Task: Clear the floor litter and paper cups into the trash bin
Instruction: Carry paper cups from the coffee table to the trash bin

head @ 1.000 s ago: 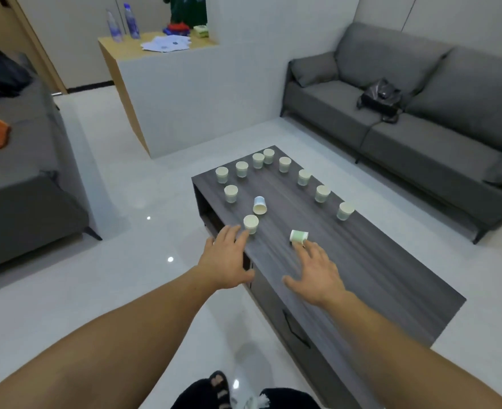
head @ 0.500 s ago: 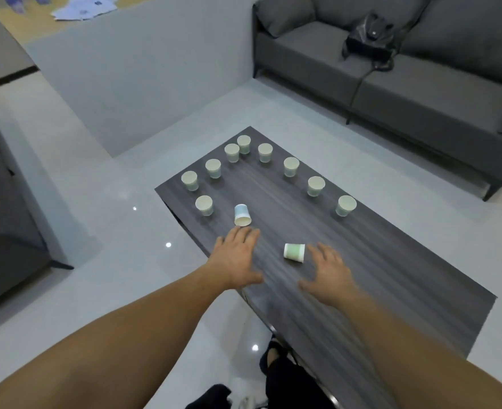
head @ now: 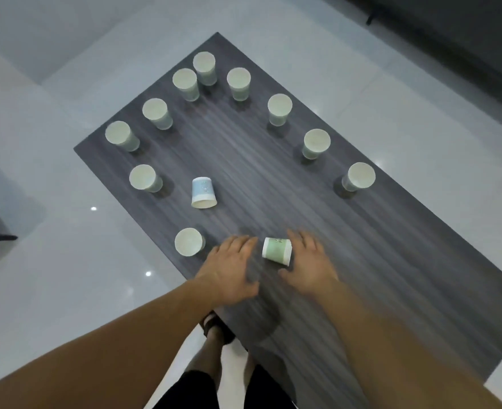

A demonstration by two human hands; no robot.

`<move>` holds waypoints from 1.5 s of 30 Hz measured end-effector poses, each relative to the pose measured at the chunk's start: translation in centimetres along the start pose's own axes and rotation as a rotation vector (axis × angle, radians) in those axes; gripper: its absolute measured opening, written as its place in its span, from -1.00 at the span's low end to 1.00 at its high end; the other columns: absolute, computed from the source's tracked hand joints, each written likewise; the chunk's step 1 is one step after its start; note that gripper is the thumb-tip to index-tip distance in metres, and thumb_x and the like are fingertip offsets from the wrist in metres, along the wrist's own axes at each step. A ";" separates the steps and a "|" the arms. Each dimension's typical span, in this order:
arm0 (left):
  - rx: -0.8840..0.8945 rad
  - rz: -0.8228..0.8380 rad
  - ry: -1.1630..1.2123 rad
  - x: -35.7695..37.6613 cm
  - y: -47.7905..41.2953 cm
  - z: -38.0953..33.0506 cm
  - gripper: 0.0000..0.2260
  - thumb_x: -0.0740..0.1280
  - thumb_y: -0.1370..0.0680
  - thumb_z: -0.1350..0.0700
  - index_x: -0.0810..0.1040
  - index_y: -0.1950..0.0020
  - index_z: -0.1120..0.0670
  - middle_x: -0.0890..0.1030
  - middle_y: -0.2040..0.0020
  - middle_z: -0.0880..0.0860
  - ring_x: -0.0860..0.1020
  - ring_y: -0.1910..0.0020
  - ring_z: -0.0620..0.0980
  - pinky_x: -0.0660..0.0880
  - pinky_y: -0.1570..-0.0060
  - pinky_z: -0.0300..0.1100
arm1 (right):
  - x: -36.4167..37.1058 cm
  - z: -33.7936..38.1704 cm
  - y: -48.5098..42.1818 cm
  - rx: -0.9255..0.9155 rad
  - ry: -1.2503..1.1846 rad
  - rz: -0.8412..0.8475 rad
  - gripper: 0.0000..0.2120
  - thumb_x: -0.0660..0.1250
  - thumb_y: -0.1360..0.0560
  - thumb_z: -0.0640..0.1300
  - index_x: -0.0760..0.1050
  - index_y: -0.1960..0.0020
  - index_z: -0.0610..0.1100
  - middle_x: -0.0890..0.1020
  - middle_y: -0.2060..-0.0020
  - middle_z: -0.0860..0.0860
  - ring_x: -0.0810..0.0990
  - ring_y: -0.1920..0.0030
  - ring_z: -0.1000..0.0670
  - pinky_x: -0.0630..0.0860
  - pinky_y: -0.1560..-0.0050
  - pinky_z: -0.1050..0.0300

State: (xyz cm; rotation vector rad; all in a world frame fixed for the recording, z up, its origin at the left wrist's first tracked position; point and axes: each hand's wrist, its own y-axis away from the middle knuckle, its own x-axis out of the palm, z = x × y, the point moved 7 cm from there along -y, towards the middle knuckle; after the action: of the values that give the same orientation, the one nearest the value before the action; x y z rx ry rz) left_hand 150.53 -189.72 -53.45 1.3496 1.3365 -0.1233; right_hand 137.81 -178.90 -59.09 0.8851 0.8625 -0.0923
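- A long rectangular surface (head: 362,231) of dark grey wood-grain laminate is seen from above, its grain streaked lengthwise; pale glossy floor tiles (head: 66,290) with small light glints lie around it.
- Ten upright paper cups are counted on the surface in a loose arc, each tapered with a round cream mouth and pale green wall; the farthest upright cup (head: 204,67) stands near the far corner, the nearest upright cup (head: 189,242) near the left edge.
- A blue paper cup (head: 203,192) is tipped on its side inside the arc, its open mouth turned toward the camera, faint print on its wall.
- A green paper cup (head: 277,251) lies on its side near the front of the surface, white bands at both ends, small dark print on the green wall.
- The left hand (head: 229,268) is spread flat, fingers extended, just left of the green cup; nothing is gripped. Slight blur is noted.
- The right hand (head: 309,262) is open, fingers curved beside the green cup's right end, thumb below it; contact cannot be judged.
- A dark sofa (head: 450,31) base is visible at the upper right.
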 end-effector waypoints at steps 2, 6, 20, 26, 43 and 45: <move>0.011 0.028 0.024 1.9 -1.8 0.6 -0.17 0.35 -0.44 -0.18 -0.02 -0.56 -0.01 0.09 -0.55 0.00 0.03 -0.53 0.02 0.10 -0.48 0.03 | 1.7 -0.6 -2.6 -0.011 0.015 0.022 -0.07 0.41 -0.41 0.08 -0.10 -0.57 0.02 -0.01 -0.55 -0.03 -0.02 -0.53 -0.16 0.25 -0.43 -0.15; 0.015 0.054 0.058 4.5 -4.1 1.8 -0.19 0.34 -0.46 -0.15 -0.03 -0.57 0.02 0.09 -0.55 0.01 0.04 -0.52 0.01 0.10 -0.48 0.00 | 4.5 -2.1 -5.7 -0.018 0.035 0.070 -0.12 0.42 -0.41 -0.03 -0.01 -0.57 -0.02 0.10 -0.51 -0.06 0.12 -0.48 -0.16 0.29 -0.40 -0.10; 0.076 -0.210 0.116 0.7 -1.4 5.3 -0.42 0.38 -0.45 -0.04 0.29 -0.41 0.04 0.39 -0.33 0.04 0.38 -0.29 0.03 0.33 -0.28 -0.11 | 0.5 7.5 -4.5 -0.222 -0.306 0.324 -0.01 0.38 -0.08 0.40 0.27 -0.42 0.03 0.55 -0.04 0.10 0.56 0.03 0.12 0.51 -0.06 0.16; -0.086 -0.269 0.293 1.2 4.0 11.1 -0.42 0.36 -0.42 -0.17 0.26 -0.36 -0.04 0.48 -0.15 -0.01 0.50 -0.05 0.00 0.52 0.00 -0.10 | 0.8 14.7 -4.3 -0.302 -0.364 0.366 -0.20 0.32 -0.18 0.51 0.31 -0.33 0.21 0.54 -0.01 0.22 0.56 -0.03 0.19 0.52 -0.15 0.08; -0.483 -0.450 0.633 6.4 14.6 29.0 -0.32 0.42 -0.38 -0.06 0.20 -0.41 -0.02 0.43 -0.27 0.03 0.47 -0.06 -0.01 0.37 0.09 -0.21 | 11.1 25.3 -7.0 -0.249 0.346 0.111 -0.36 0.35 -0.47 -0.09 0.20 -0.49 0.04 0.28 -0.33 -0.07 0.34 -0.28 -0.15 0.40 -0.21 -0.02; -0.500 -0.507 0.590 4.9 16.1 30.1 -0.33 0.45 -0.35 -0.06 0.26 -0.38 0.01 0.49 -0.22 0.04 0.50 -0.06 0.03 0.38 0.08 -0.18 | 10.4 28.3 -5.7 -0.303 0.334 0.097 -0.36 0.34 -0.46 -0.05 0.19 -0.48 0.05 0.30 -0.32 -0.06 0.36 -0.26 -0.14 0.42 -0.19 -0.04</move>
State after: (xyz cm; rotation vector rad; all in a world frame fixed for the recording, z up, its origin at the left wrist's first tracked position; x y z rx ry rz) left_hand 181.95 -203.56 -56.85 0.6147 2.0246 0.2759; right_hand 160.06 -199.95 -60.61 0.6633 1.1082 0.2719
